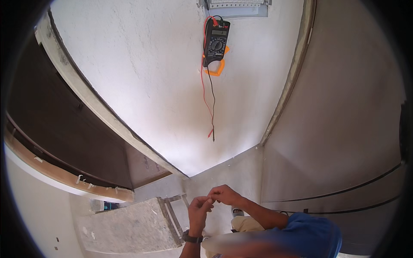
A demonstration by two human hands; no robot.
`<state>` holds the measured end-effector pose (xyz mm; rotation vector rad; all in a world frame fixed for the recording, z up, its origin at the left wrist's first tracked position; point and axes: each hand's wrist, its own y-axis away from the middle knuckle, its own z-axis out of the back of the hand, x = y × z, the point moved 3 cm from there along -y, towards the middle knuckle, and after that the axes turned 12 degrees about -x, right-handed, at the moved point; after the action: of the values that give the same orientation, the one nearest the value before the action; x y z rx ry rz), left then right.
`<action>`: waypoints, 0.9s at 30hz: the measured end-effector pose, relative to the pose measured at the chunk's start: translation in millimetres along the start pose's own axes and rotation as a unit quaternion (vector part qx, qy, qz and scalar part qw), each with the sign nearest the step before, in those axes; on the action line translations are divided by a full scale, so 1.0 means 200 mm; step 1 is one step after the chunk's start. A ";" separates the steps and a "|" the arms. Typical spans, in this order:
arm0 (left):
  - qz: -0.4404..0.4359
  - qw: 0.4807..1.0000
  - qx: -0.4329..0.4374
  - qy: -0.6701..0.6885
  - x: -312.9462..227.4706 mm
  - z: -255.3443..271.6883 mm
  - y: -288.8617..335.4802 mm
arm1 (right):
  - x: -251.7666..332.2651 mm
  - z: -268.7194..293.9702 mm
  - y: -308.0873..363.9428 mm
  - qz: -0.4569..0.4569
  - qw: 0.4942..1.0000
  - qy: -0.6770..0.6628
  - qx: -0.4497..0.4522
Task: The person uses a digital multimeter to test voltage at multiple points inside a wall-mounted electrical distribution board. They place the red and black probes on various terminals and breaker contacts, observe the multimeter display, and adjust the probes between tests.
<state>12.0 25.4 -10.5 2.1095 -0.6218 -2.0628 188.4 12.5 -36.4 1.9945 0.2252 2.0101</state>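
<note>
My left hand (198, 211) and my right hand (224, 195) meet in front of me, fingertips pinched together. Whatever lies between the fingers is too small to make out. A dark watch sits on my left wrist. Beyond the hands, a black and orange clamp meter (216, 41) hangs on the white wall, its orange jaw pointing down. From its top run a red test lead (203, 86) and a black test lead (211, 86), both dangling down the wall with their probe tips close together. Neither hand touches the meter or its leads.
An electrical box (236, 9) is set into the wall above the meter. A rough, stained bench (124, 225) stands at the lower left, with a clear container (98, 205) beyond it. Brown panels (335, 107) flank the wall, and my shoe (237, 212) shows on the floor.
</note>
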 end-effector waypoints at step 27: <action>-0.111 0.969 0.219 0.023 -1.11 -0.63 -0.54 | 1.04 0.62 -0.22 0.220 0.957 -0.089 -0.166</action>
<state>160.2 182.2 162.9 2.5637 -0.9478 -2.1356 318.6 108.7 149.9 2.1120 -0.6080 1.9185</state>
